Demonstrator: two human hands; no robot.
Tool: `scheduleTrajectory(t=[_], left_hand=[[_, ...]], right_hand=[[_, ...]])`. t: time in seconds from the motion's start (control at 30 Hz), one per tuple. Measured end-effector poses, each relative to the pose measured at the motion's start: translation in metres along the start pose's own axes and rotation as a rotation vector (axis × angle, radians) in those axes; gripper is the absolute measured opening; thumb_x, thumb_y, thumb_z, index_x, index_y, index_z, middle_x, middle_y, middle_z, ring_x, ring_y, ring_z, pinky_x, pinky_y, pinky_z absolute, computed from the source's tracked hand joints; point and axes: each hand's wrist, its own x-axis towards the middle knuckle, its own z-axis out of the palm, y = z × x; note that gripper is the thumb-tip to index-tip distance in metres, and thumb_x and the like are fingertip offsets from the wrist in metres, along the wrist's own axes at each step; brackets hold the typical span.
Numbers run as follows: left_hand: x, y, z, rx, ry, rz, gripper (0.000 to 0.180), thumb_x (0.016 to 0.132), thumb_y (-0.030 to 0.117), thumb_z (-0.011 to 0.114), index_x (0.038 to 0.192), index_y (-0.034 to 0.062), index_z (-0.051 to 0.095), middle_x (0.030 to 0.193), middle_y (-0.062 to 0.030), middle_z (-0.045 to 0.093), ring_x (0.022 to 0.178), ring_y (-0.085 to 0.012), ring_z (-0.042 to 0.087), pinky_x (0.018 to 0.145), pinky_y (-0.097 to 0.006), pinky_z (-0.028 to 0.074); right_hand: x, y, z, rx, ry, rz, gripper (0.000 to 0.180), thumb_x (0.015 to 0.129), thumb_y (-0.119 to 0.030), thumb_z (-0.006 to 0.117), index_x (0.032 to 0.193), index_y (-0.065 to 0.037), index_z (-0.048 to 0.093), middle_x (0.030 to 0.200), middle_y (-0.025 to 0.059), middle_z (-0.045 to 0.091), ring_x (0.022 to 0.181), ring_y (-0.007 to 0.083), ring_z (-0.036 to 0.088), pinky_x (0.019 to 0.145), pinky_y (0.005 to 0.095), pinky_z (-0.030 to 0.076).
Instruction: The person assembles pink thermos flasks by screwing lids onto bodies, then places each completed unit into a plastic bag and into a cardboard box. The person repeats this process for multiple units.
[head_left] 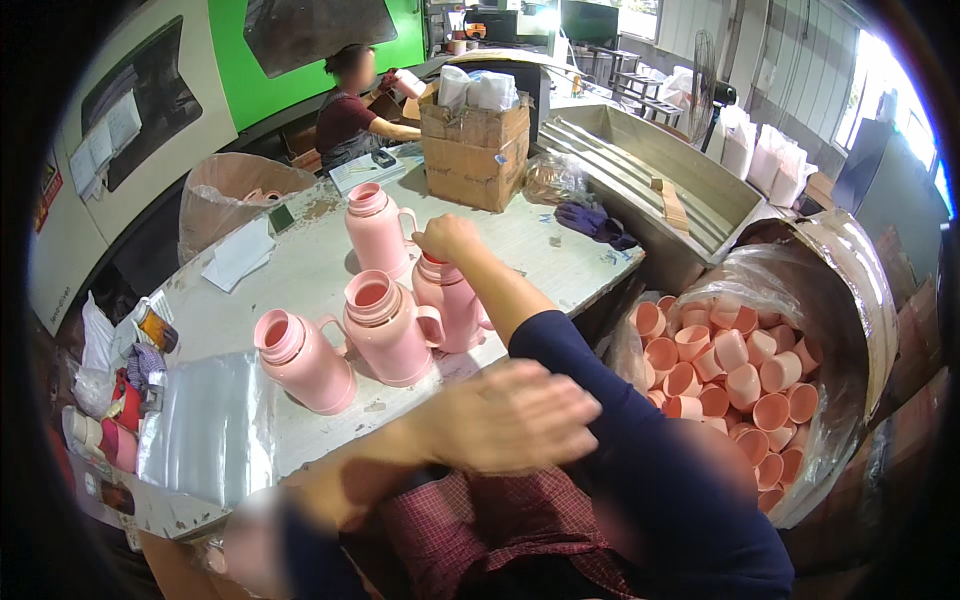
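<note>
L hand [515, 415] fingers flat, empty (blurred); R hand [447, 238] gripping pink flask [452, 300] top.

Far across your grey worktop [300, 270] stands a brown cardboard box [476, 150] with white plastic bags on top. Beside it lies a dark purple cloth [595, 222]. A person in a dark red shirt [345, 120] sits at the far end. A clear plastic sheet [205, 430] lies at your left.

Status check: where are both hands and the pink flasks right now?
Right hand gripping top of a pink flask. Left hand blurred, empty, crossing low. Three more flasks alongside.
</note>
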Motion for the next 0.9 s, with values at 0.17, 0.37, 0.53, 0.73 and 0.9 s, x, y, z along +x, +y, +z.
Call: scheduleTrajectory(t=[0.17,0.37,0.53,0.73,0.9], left_hand=[[-0.077,-0.111,-0.093,0.477,-0.187,-0.566,0.026,0.077,0.018,0.071,0.101,0.0071,0.066,0.110,-0.0087,0.067,0.107,-0.0301,0.060,0.091,-0.044,0.047],[-0.208,-0.155,-0.143,0.464,-0.270,-1.550,0.035,0.086,0.027,0.066,0.115,0.0075,0.068,0.110,-0.0147,0.070,0.102,-0.0338,0.065,0.090,-0.044,0.049],[-0.260,-0.152,-0.136,0.338,-0.412,-1.858,0.041,0.092,0.040,0.051,0.105,0.0075,0.072,0.104,-0.0158,0.071,0.102,-0.0349,0.066,0.088,-0.046,0.049],[-0.243,-0.141,-0.135,0.720,-0.299,-1.596,0.046,0.094,0.044,0.047,0.102,0.0070,0.073,0.101,-0.0147,0.072,0.101,-0.0345,0.066,0.090,-0.044,0.049],[-0.232,-0.138,-0.145,0.427,-0.496,-1.920,0.047,0.095,0.045,0.046,0.110,0.0075,0.070,0.101,-0.0149,0.072,0.100,-0.0353,0.065,0.090,-0.045,0.049]], right_hand=[[0.001,0.001,0.002,0.027,0.003,-0.039,0.056,0.091,-0.051,0.051,0.106,-0.002,0.073,0.111,0.0229,0.069,0.104,0.0376,0.067,0.092,0.0444,0.052],[0.002,0.004,0.004,0.005,0.026,-0.026,0.056,0.091,-0.052,0.051,0.106,-0.002,0.073,0.109,0.0227,0.070,0.102,0.0377,0.067,0.090,0.0443,0.052],[0.007,0.006,0.007,-0.029,0.025,-0.043,0.054,0.090,-0.050,0.051,0.106,-0.004,0.074,0.109,0.0205,0.070,0.102,0.0361,0.068,0.090,0.0442,0.053],[0.001,0.005,0.007,0.018,0.148,-0.028,0.052,0.088,-0.046,0.053,0.109,-0.004,0.073,0.123,0.0227,0.064,0.109,0.0367,0.065,0.095,0.0437,0.051],[-0.002,0.003,0.003,0.019,0.040,0.013,0.050,0.089,-0.045,0.052,0.107,-0.004,0.074,0.111,0.0211,0.070,0.104,0.0360,0.067,0.092,0.0437,0.053]])
